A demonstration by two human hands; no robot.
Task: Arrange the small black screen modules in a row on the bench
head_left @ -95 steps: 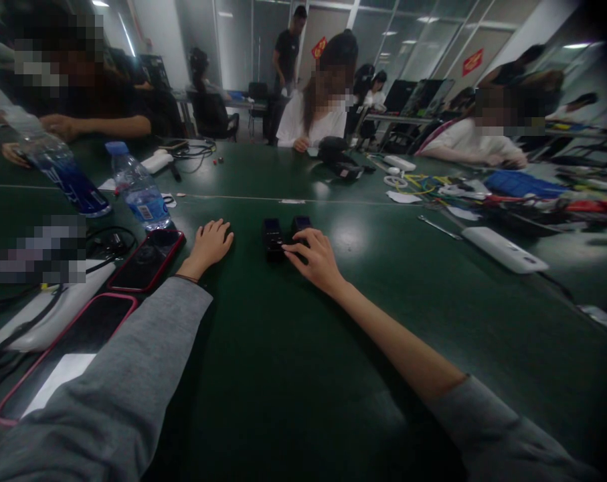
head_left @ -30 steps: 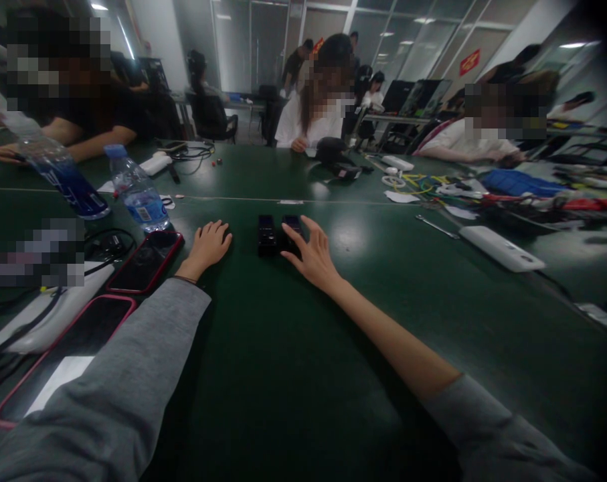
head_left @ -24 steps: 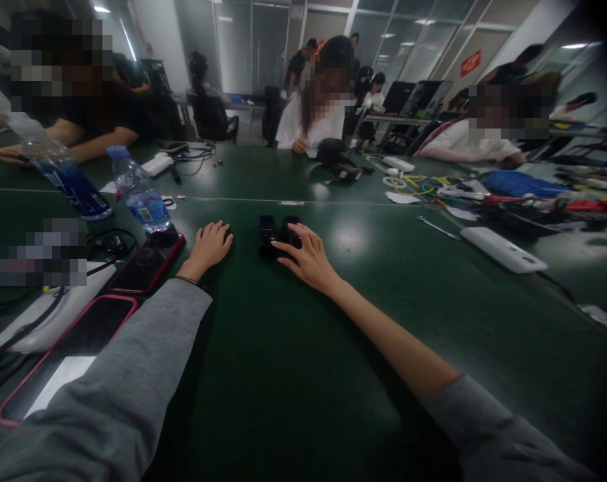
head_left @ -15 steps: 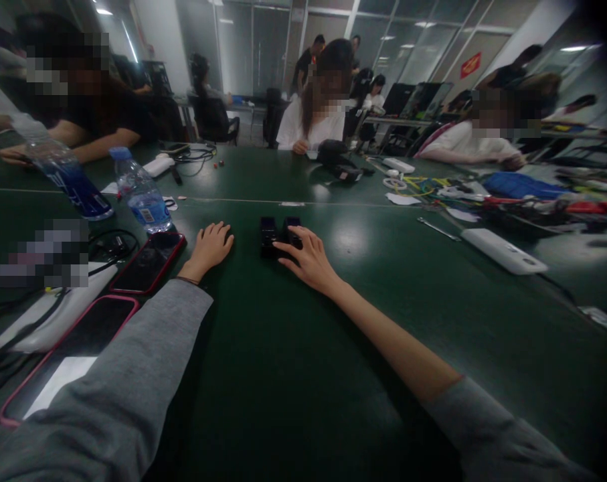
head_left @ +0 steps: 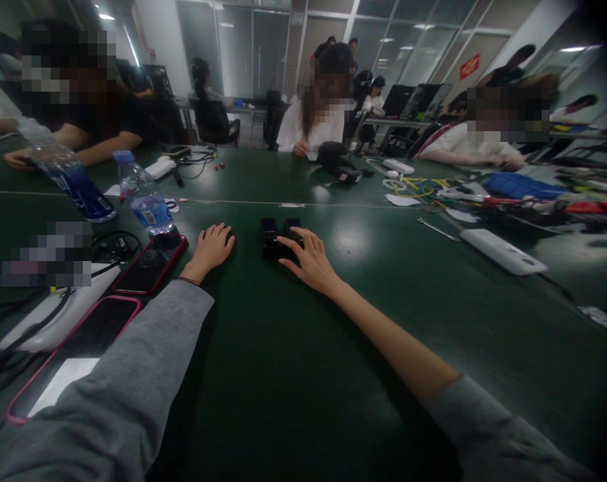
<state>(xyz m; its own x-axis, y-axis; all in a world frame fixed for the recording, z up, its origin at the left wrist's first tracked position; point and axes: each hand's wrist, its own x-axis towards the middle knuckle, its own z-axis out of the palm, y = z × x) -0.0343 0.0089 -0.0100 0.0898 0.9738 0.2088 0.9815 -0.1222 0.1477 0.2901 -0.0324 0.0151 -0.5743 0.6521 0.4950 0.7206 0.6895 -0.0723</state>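
My left hand (head_left: 213, 249) lies palm down on the green table (head_left: 283, 375), its fingers stretched out and slightly apart, with nothing in it. To its right stand two small black box-shaped devices (head_left: 270, 233), side by side, with dark glossy tops; their exact kind is hard to make out. Over the right one of the pair rests my right hand (head_left: 310, 260), fingers extended and thumb spread, not wrapped round it. Its index fingertip reaches toward the gap between the two. The hand partly hides the right device.
Left of my left hand are a red-edged phone (head_left: 152, 262), a pink-edged phone (head_left: 90, 335), a white power strip (head_left: 42, 321) and two plastic bottles (head_left: 145, 201). At right lie a wrench (head_left: 438, 229), another white power strip (head_left: 504, 250) and tangled cables (head_left: 434, 187). People sit across the table.
Both hands stay almost where they were; the right index finger is lifted slightly. The view has shifted a little. A standing person in the background has changed posture.
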